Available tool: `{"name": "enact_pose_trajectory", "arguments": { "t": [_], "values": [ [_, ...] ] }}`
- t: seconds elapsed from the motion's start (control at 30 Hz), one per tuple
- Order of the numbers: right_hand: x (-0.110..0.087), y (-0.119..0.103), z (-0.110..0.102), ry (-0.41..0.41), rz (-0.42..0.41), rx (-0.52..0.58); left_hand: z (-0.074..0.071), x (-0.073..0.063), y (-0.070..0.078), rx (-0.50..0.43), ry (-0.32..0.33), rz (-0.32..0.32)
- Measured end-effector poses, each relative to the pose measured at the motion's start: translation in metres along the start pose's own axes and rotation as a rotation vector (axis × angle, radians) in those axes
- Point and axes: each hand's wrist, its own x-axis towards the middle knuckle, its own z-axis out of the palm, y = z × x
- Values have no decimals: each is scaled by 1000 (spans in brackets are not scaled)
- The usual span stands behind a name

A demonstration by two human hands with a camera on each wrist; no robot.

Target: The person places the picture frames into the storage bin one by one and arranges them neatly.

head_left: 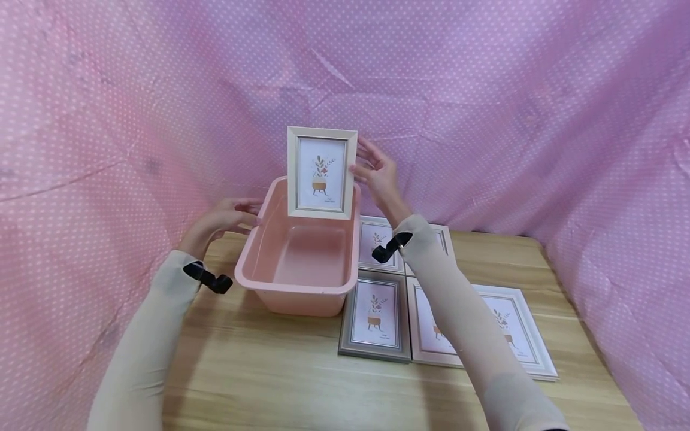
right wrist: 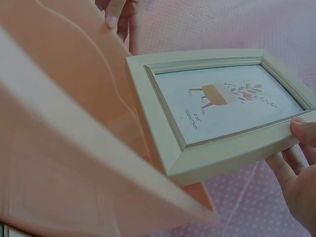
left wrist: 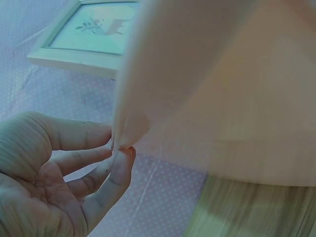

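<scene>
A cream picture frame (head_left: 293,173) with a potted-plant print stands upright over the far end of a pink plastic basin (head_left: 302,288). My right hand (head_left: 378,173) grips its right edge, thumb on the front and fingers behind, as the right wrist view shows on the cream border (right wrist: 222,165). With thumb and fingers my left hand (head_left: 226,216) pinches the basin's left rim. In the left wrist view the left hand (left wrist: 74,173) meets the thin rim edge, and the basin wall (left wrist: 197,98) fills much of the picture.
Right of the basin several picture frames lie flat on the wooden table (head_left: 259,371): a grey-brown one (head_left: 375,353) in front, a white one (head_left: 539,353) at far right, others partly under my right forearm. A pink dotted curtain (head_left: 431,72) surrounds the table.
</scene>
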Motion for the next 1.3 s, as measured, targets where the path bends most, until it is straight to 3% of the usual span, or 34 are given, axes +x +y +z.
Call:
{"name": "enact_pose_trajectory", "arguments": {
  "t": [0.3,0.6,0.8,1.13,1.3],
  "values": [
    [7,20,-12,17,40,-17,-4,7,1,-13,-3,3],
    [10,22,-13,-31,32,-46,-5,10,1,-7,-12,8],
    [11,28,-10,-13,23,-17,-8,13,1,-2,-30,10],
    [4,32,-13,-60,29,-59,-2,0,2,-4,-14,2],
    [4,29,-13,-90,-11,-168,3,-5,3,-19,-12,3]
  ]
}}
